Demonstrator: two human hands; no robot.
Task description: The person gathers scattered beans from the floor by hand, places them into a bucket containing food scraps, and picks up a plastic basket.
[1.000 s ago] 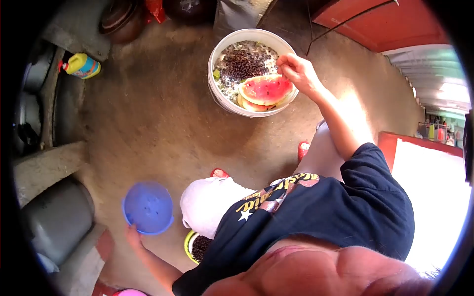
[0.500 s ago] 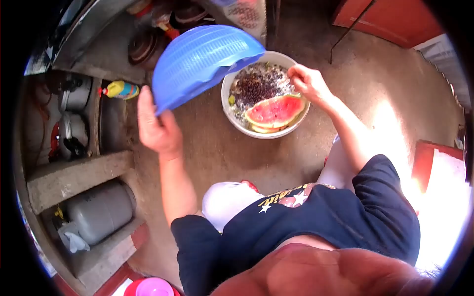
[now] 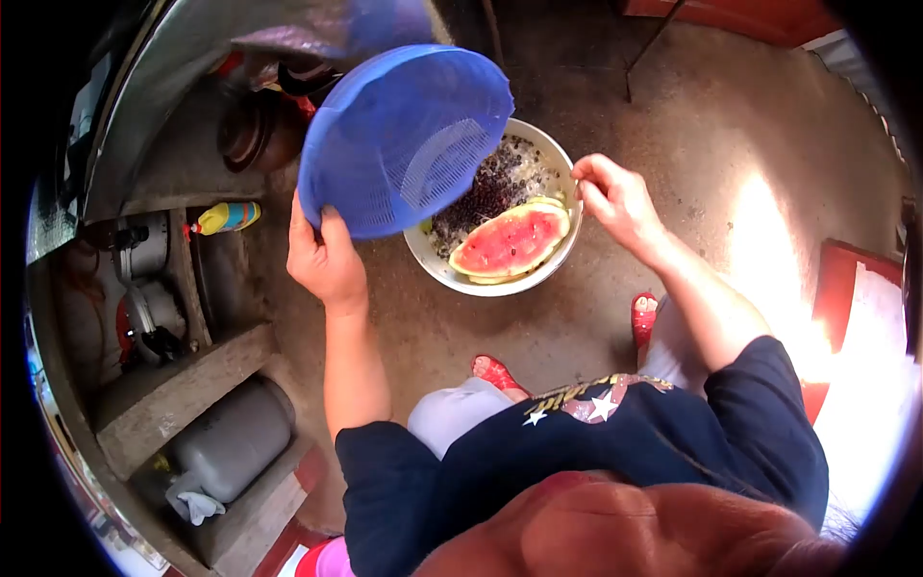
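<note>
My left hand grips a blue plastic colander by its rim, thumb inside. The colander is tilted on its side, its inside and slotted bottom in view. Partly behind it stands a whitish bucket on the floor. Inside the bucket lies a cut piece of watermelon with red flesh up, beside many small dark round bits and pale wet scraps. My right hand is closed at the bucket's right rim, fingertips pinched together. Whether it grips the rim or something small, I cannot make out.
At left, concrete shelving holds pots and a grey gas cylinder. A yellow bottle lies near the shelf's edge. A brown lidded jar stands at the back left. My feet in red sandals are close to the bucket.
The colander has turned in my left hand, from showing its outer side to showing its inside. My right hand stays at the bucket's right rim. The whole view has shifted slightly.
</note>
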